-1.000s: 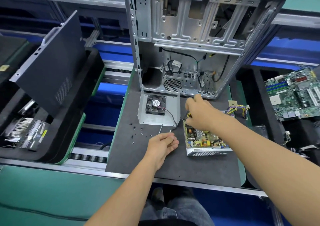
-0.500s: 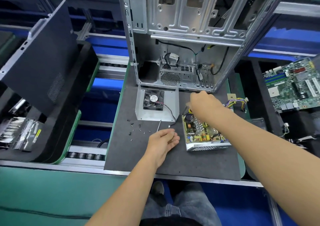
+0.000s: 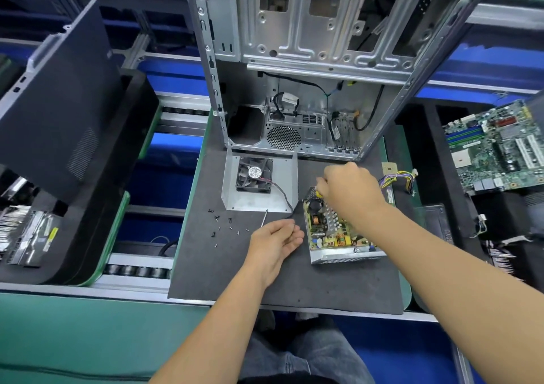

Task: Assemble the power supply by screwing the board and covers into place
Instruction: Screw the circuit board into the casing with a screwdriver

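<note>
The power supply board (image 3: 329,233) sits in its silver metal tray (image 3: 347,256) on a dark mat (image 3: 294,289). My right hand (image 3: 350,195) hovers over the board's far left corner with fingers curled, pinching something small that looks like a screw. My left hand (image 3: 275,241) rests on the mat left of the tray, fingers loosely curled round a screwdriver (image 3: 265,216); only its thin shaft shows. A silver cover with a black fan (image 3: 254,174) lies behind it. Several black screws (image 3: 219,221) are scattered on the mat.
An open computer case (image 3: 309,59) stands at the back of the mat. A bundle of coloured wires (image 3: 397,177) lies right of my right hand. A motherboard (image 3: 497,148) sits at far right, and a black side panel (image 3: 59,104) leans in a tray at left.
My right hand has shifted slightly around the board's far left corner. My left hand has stayed on the mat with the screwdriver. The camera view has drifted a little.
</note>
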Demonstrator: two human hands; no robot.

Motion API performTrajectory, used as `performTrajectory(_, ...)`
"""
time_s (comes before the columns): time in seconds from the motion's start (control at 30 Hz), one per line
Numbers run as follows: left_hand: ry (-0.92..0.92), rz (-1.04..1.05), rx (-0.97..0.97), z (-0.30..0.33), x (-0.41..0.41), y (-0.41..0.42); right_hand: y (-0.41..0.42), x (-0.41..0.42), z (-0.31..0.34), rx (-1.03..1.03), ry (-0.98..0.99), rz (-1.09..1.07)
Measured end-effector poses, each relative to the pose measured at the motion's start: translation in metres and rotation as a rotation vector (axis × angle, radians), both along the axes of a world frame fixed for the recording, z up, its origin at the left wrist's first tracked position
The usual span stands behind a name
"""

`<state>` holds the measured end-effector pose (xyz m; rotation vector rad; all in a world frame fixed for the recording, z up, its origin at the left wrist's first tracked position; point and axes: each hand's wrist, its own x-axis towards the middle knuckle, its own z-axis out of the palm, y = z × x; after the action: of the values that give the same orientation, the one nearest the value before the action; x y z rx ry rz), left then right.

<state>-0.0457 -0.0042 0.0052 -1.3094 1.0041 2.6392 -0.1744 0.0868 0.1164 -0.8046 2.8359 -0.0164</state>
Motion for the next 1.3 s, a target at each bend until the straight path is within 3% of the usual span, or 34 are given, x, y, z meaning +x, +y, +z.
performTrajectory(0.1,0.021,0.033,0.032,0.004,-0.004,0.0,0.031,-0.006,0.002,-0.367,0.008,-0.154)
performTrajectory(0.17,0.041,0.058,0.052,0.008,-0.007,0.001,0.058,-0.011,0.0,-0.687,-0.04,-0.375)
performTrajectory(0.23,0.065,0.057,0.05,0.014,-0.011,0.005,0.085,-0.011,-0.008,-1.05,-0.234,-0.66)
performTrajectory(0.3,0.085,0.038,0.041,0.02,-0.017,0.013,0.108,-0.009,-0.026,-1.274,-0.433,-0.898)
performTrajectory(0.43,0.143,-0.014,0.012,0.031,-0.026,0.03,0.123,0.002,-0.055,-1.347,-0.594,-1.053)
performTrajectory(0.63,0.202,-0.021,-0.017,0.038,-0.03,0.043,0.125,0.004,-0.064,-1.435,-0.682,-1.024)
performTrajectory(1.3,0.178,0.041,-0.06,0.04,-0.031,0.048,0.12,0.01,-0.051,-1.365,-0.647,-1.038)
